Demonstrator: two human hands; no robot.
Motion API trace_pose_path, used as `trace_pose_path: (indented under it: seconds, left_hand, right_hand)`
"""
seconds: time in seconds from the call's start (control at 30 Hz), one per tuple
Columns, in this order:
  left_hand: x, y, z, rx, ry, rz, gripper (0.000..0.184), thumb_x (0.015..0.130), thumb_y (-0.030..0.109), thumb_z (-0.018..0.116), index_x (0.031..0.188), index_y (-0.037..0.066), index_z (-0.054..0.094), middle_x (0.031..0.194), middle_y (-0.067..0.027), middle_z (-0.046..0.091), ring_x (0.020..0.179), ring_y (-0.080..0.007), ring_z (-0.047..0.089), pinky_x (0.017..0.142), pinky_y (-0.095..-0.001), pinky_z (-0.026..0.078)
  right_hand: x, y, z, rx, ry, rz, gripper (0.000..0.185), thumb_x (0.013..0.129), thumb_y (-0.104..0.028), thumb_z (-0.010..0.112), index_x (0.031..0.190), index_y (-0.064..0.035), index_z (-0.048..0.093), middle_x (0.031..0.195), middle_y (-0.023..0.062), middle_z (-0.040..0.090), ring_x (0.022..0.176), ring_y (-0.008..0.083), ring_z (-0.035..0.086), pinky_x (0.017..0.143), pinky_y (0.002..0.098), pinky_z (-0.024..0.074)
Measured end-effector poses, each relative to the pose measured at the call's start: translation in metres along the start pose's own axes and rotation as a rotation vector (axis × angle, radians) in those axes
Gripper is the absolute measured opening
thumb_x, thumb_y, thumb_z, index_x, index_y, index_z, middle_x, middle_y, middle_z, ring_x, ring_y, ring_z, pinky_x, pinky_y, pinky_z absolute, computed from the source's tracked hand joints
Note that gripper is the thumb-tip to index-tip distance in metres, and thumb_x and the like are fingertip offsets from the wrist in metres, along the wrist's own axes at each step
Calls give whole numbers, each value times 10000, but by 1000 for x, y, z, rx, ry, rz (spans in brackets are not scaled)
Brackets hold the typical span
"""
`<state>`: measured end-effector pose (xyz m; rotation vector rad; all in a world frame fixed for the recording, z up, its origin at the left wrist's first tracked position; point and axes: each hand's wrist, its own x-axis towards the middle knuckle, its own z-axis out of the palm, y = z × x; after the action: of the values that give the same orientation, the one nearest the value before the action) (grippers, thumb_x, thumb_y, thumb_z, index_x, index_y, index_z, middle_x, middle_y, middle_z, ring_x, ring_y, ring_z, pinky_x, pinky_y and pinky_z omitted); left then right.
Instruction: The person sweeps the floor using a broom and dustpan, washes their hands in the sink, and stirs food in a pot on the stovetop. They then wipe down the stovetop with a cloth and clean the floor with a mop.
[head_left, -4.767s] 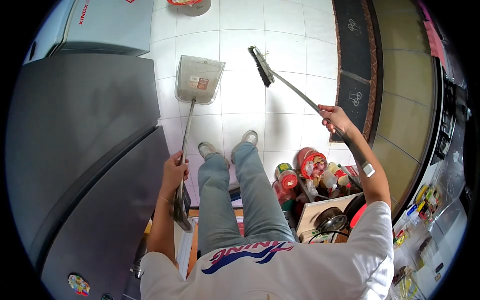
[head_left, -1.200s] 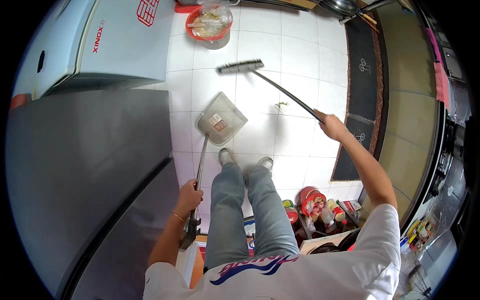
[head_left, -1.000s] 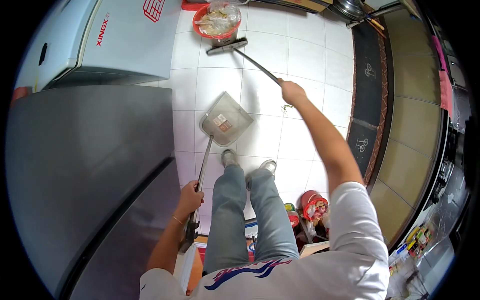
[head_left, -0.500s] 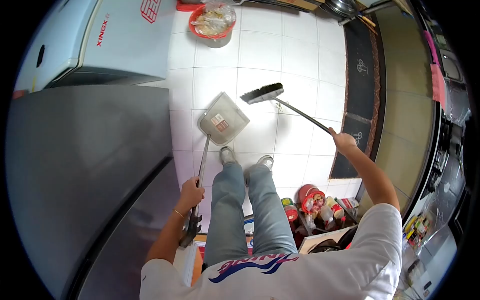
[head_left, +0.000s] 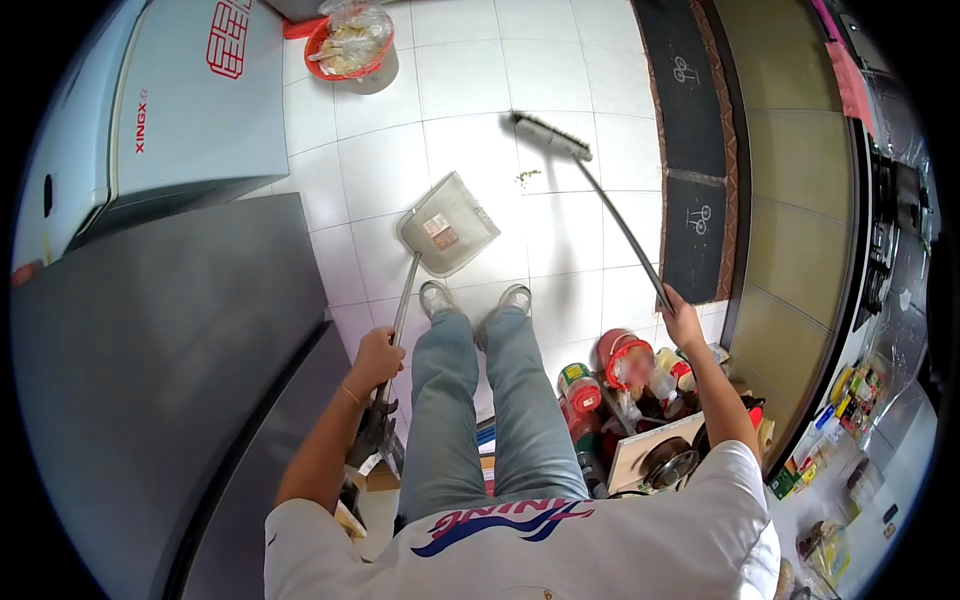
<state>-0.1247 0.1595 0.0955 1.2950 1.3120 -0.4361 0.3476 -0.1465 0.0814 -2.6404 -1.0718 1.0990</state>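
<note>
My left hand [head_left: 377, 358] is closed around the handle of a translucent grey dustpan [head_left: 450, 225], whose pan rests on the white tiled floor in front of my feet. In my right hand [head_left: 681, 318] is the dark handle of a broom [head_left: 550, 136]. The broom's head is beyond and to the right of the dustpan, apart from it, with its bristles facing away from me. Between the two, a small heap of greenish debris [head_left: 527, 178] lies on the tiles.
A red-rimmed waste bin [head_left: 349, 50] with plastic bags stands at the far left, beside a pale blue freezer [head_left: 210, 100]. A dark grey fridge [head_left: 170, 330] fills the left. Along the right runs a black mat [head_left: 692, 135]. Jars and a red bucket [head_left: 624, 358] sit near my right leg.
The broom head has gone from the debris's left side, near the dustpan, to its far right side, and my right hand is lower. My view has shifted; my left hand still holds the dustpan.
</note>
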Motion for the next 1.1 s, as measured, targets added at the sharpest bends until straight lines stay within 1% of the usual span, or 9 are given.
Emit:
trace_pose_path:
  seconds: [0.17,0.37,0.43,0.57,0.6,0.67,0.83,1.0,1.1]
  left_hand:
    - [23,31,3,-45,-70,-70,319,729,-47,517,1026,-161,528,587,-131,557,459,-180,570,374,-307,436]
    - [72,80,-4,66,-140,-123,160,736,-46,506,826,-150,588,580,-160,565,456,-197,572,390,-303,456]
    - [97,94,-18,616,-485,208,132,733,-12,554,659,-108,605,552,-147,581,441,-177,580,395,-303,453]
    - [102,120,-25,131,-315,-85,159,728,-7,561,619,-115,604,546,-151,584,429,-182,571,394,-297,436]
    - [102,124,-23,130,-311,-84,159,728,-7,561,619,-115,604,546,-151,584,429,-182,571,394,-297,436]
    - [102,134,-16,91,-302,-115,173,728,-24,480,623,-94,597,546,-147,570,431,-182,554,392,-292,433]
    - [100,130,-7,105,-254,-174,146,705,-25,520,592,-91,584,544,-150,573,423,-193,551,389,-297,431]
    - [81,101,-10,109,-287,-87,101,731,-61,529,673,-132,572,573,-208,561,444,-246,563,363,-347,422]
    - [66,64,-9,-47,-238,-152,68,716,-50,563,730,-115,547,562,-136,539,431,-196,544,367,-303,433]
  right_hand:
    - [62,1,22,21,88,188,492,822,-106,508,1294,-5,410,1014,293,580,970,412,568,826,432,464]
    - [79,-36,106,88,-135,266,583,800,-20,407,1332,103,205,779,310,599,565,360,621,450,422,511]
    - [45,-50,141,119,-180,202,597,809,-29,389,1341,118,159,719,306,595,542,370,610,475,435,513]
    - [-36,-95,156,109,-349,153,590,855,-122,412,1362,48,165,815,333,587,781,468,584,719,514,464]
    - [-50,-90,172,149,-319,18,625,796,-46,427,1328,135,152,740,337,575,698,456,589,656,520,467]
    - [-78,-107,159,211,-348,0,565,826,-87,445,1346,35,262,837,345,577,802,466,581,740,501,453]
    - [-119,-122,94,302,-356,-29,558,831,-116,497,1352,-21,323,844,313,590,797,449,586,735,460,456]
    - [-116,-81,69,357,-229,-55,531,827,-94,527,1327,-5,372,851,285,594,785,419,598,730,438,471]
    - [-78,-58,64,203,-145,-46,543,809,-49,506,1320,41,349,843,320,581,818,436,590,746,461,468]
